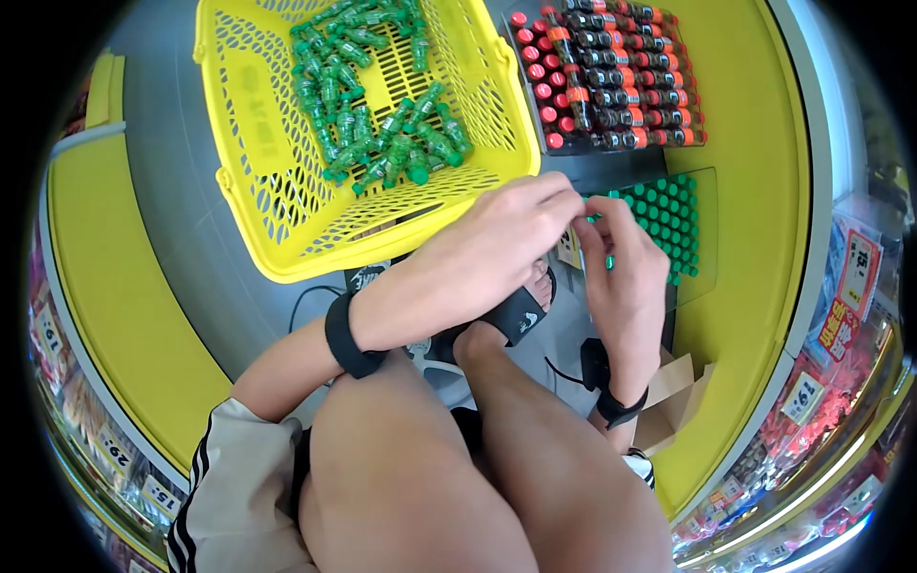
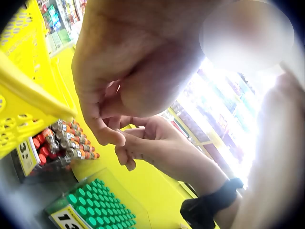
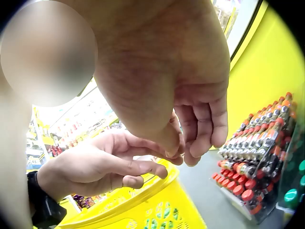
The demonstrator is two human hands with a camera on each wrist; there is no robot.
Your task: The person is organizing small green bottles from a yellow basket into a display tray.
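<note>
In the head view my left hand (image 1: 525, 218) and right hand (image 1: 626, 256) meet at the fingertips, just right of the yellow basket's near edge. The left wrist view has the left hand (image 2: 138, 71) above the right hand (image 2: 164, 143), their fingers overlapping. Loosely bent fingers of the right hand (image 3: 176, 100) hang close to the left hand (image 3: 100, 164) in the right wrist view. Nothing shows held in either hand. Small green bottles (image 1: 349, 129) lie loose inside the yellow basket (image 1: 258, 215). Below the hands, green-capped bottles (image 1: 669, 224) stand in rows.
Dark bottles with red caps (image 1: 621, 81) are stacked in a clear bin at the back. An open cardboard box (image 1: 673, 401) sits low on the right. Yellow ledges (image 1: 750, 286) and shelves of packaged goods (image 1: 831, 382) flank me. My sandalled foot (image 1: 525, 310) is below the hands.
</note>
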